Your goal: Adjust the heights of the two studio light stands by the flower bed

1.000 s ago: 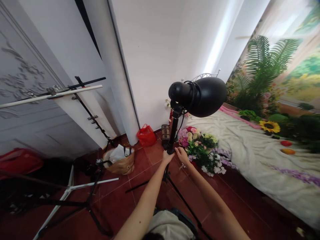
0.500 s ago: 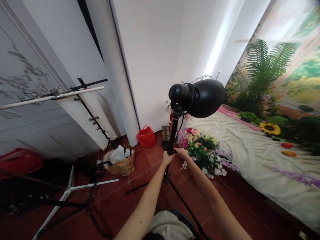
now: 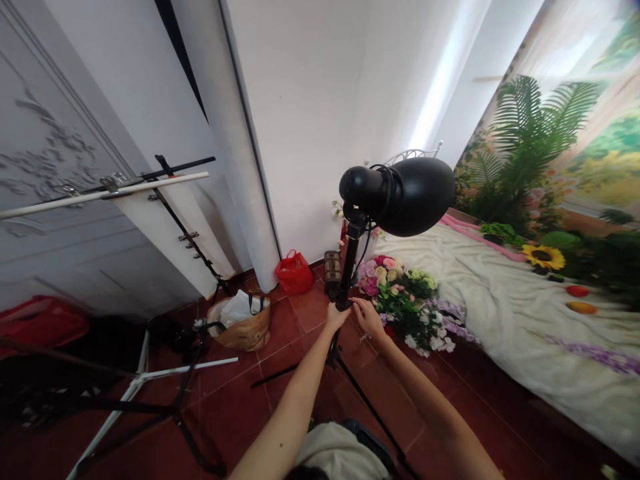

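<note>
A black lamp (image 3: 415,197) with a rounded head and a coiled cord sits on top of a black light stand (image 3: 349,270). The stand is upright in front of me, its legs spread on the floor. My left hand (image 3: 338,317) is wrapped round the pole just below a collar. At the right side of that collar, the fingers of my right hand (image 3: 369,317) are bent and pinched together against the stand. The small part under these fingertips is mostly hidden.
Artificial flowers (image 3: 400,293) lie right of the stand, beside a bed with a cream blanket (image 3: 500,300). A red bag (image 3: 294,272) and a brown bag (image 3: 250,327) stand on the tiled floor. Left are another tripod (image 3: 175,407) and a clamped backdrop bar (image 3: 135,188).
My right hand has turned at the collar, its back and wrist now lower and more to the right. My left hand stays on the pole. The view has shifted very slightly.
</note>
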The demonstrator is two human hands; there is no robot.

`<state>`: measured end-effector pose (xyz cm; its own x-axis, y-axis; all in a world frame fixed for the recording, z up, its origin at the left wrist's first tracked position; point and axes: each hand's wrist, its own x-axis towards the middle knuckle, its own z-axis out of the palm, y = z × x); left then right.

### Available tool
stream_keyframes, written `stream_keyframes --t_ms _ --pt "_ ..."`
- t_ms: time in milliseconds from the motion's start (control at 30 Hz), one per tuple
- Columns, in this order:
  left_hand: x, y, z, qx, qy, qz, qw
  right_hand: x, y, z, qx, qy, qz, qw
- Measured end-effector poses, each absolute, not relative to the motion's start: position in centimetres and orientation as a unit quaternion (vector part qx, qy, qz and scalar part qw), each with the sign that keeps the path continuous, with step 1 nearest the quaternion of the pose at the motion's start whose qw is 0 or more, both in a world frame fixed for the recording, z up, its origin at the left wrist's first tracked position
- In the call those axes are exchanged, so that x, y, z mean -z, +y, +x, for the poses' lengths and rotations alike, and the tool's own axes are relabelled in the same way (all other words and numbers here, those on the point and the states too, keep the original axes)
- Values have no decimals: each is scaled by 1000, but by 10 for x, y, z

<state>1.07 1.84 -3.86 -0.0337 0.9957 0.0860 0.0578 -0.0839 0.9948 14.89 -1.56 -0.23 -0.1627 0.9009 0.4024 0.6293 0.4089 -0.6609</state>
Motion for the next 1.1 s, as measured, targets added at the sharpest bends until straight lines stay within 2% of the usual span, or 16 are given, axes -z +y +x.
stream_keyframes --t_ms 233,467,767,1100 --pt "39 17 10 -509 505 535 447 9 -10 163 -212 -765 -491 357" --pt "36 17 9 -508 503 539 445 22 2 167 -269 -736 -503 365" --pt "35 17 10 -507 512 526 452 33 4 158 -317 -684 -502 424" --pt "34 18 10 -511 505 515 468 50 18 132 -317 -562 -588 488"
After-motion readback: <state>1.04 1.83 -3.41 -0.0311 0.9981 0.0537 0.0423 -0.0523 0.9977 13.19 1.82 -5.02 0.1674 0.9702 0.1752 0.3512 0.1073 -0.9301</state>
